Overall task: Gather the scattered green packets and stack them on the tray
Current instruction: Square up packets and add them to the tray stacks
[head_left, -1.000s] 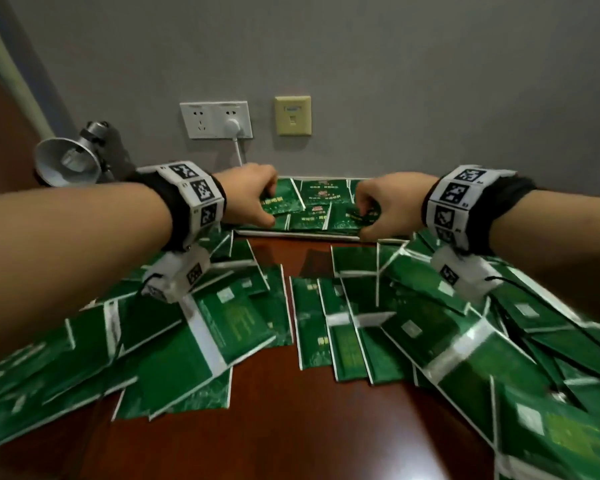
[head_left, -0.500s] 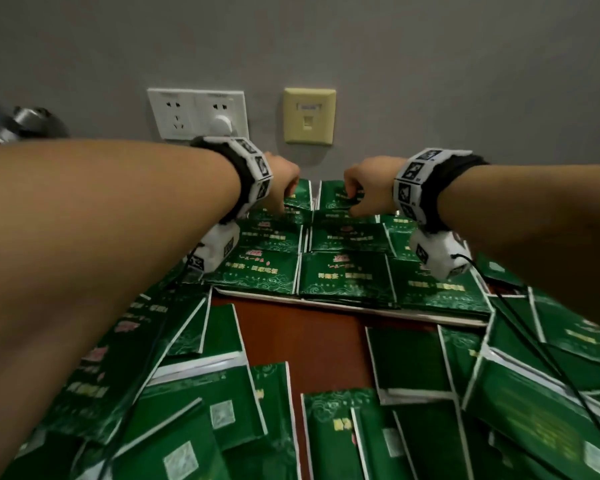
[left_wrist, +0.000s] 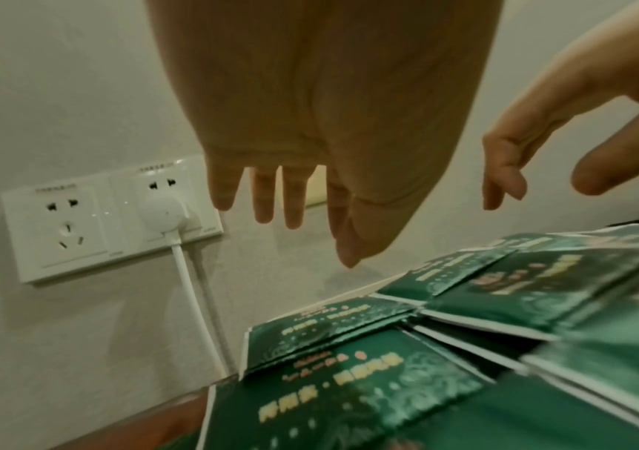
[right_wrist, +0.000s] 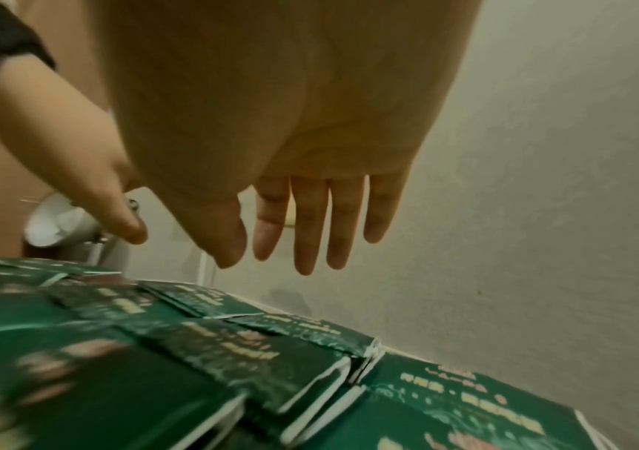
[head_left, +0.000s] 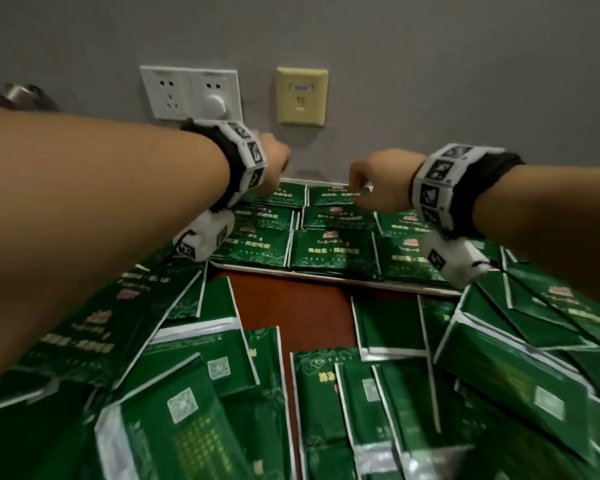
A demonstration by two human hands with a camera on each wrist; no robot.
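Green packets (head_left: 329, 251) lie in neat rows on the white tray (head_left: 326, 279) against the wall. Many more scattered packets (head_left: 194, 393) cover the table in front of it. My left hand (head_left: 276, 161) hovers above the far left row, and my right hand (head_left: 371, 183) above the far middle row. In the left wrist view the left hand (left_wrist: 310, 234) has straight, spread fingers and holds nothing above the packets (left_wrist: 348, 380). The right wrist view shows the right hand (right_wrist: 271, 261) equally straight and empty over the stacks (right_wrist: 233, 365).
The grey wall stands right behind the tray, with a double socket (head_left: 191, 93), a white plug (head_left: 217, 103) and a beige data outlet (head_left: 302, 97). A metal lamp (head_left: 21, 97) sits at the far left. A strip of red-brown table (head_left: 291, 306) shows between the packet piles.
Both hands were curled on packets at the tray's far row. They have let go and lifted, fingers now straight. The head view has moved closer to the tray.
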